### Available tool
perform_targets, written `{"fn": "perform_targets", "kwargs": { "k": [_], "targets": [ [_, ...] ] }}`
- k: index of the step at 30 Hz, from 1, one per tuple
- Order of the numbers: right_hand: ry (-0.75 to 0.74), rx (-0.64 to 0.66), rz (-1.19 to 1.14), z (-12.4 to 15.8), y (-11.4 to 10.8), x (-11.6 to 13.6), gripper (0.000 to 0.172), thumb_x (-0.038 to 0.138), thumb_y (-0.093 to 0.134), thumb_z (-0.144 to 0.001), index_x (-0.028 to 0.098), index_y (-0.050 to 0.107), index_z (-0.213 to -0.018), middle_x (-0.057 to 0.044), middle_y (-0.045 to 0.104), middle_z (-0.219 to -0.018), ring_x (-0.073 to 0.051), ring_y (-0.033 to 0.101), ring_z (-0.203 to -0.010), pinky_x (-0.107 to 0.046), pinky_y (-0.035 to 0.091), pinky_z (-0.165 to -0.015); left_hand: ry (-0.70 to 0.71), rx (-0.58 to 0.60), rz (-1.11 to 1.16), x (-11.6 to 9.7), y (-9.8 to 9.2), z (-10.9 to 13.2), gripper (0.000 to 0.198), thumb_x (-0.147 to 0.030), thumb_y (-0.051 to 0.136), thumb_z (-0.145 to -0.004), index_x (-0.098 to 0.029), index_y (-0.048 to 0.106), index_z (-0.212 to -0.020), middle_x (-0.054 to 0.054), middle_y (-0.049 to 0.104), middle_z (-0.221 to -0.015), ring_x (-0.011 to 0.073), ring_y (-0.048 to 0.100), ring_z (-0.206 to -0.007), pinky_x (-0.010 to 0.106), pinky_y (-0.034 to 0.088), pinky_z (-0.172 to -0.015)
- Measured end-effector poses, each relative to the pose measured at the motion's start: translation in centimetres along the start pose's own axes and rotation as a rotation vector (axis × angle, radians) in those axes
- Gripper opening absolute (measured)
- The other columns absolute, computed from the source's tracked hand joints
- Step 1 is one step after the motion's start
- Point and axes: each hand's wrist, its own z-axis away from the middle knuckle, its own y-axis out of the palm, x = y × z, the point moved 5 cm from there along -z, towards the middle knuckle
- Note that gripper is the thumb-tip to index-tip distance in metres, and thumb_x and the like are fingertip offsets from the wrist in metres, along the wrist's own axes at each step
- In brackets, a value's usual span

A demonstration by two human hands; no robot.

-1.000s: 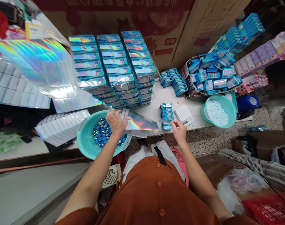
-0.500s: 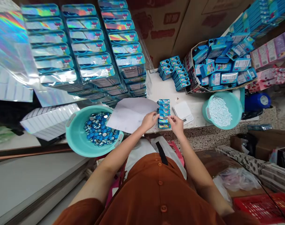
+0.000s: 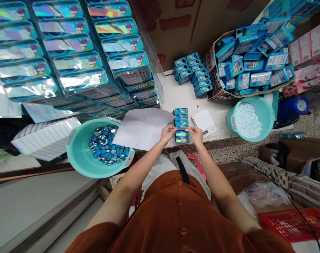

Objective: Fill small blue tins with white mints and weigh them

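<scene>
My left hand (image 3: 168,134) pinches one end of a small thin sticker strip (image 3: 181,129), and my right hand (image 3: 195,135) pinches the other. The strip is stretched level over one of the small blue tins (image 3: 181,117), which stand in a short row on the white table. Whether it touches that tin I cannot tell. The two tins closest to me carry shiny rainbow strips (image 3: 182,140) on top; those farther off in the row show none. Beside my left hand lies a sheet of white paper (image 3: 144,128). A flat white scale (image 3: 204,123) is to the right of my right hand.
A turquoise tub (image 3: 78,161) of blue-and-silver caps stands left; another tub (image 3: 267,124) with small white pieces stands right. Plastic-wrapped stacks of blue tins (image 3: 78,59) fill the back left. Behind are more blue tins (image 3: 185,75) and a full carton (image 3: 212,82).
The view has shifted slightly, with the stacks on the left looking larger. Both hands still hold the strip, now straighter and level across the row.
</scene>
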Motion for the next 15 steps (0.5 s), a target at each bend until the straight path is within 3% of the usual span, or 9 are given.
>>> {"fn": "perform_targets", "kwargs": {
  "k": [6, 15],
  "targets": [
    [0.007, 0.006, 0.05, -0.7, 0.1, -1.1, 0.029, 0.043, 0.062, -0.067, 0.016, 0.069, -0.074, -0.003, 0.07, -0.073, -0.019, 0.063, -0.071, -0.029, 0.048, -0.072, 0.024, -0.005, 0.004, 0.2, -0.1, -0.3, 0.025, -0.035, 0.073, -0.062, -0.015, 0.064, -0.074, 0.002, 0.063, -0.071, 0.0123, 0.056, -0.068, 0.027, 0.045, -0.071],
    [-0.089, -0.013, 0.388, -0.4, 0.6, 0.6, 0.022, 0.037, 0.058, -0.076, 0.021, 0.073, -0.078, -0.002, 0.072, -0.077, -0.017, 0.062, -0.068, -0.026, 0.045, -0.067, 0.021, -0.02, 0.012, 0.6, -0.7, -0.4, 0.023, -0.034, 0.071, -0.063, -0.016, 0.062, -0.074, 0.001, 0.061, -0.07, 0.012, 0.054, -0.067, 0.027, 0.043, -0.071]
  ]
}}
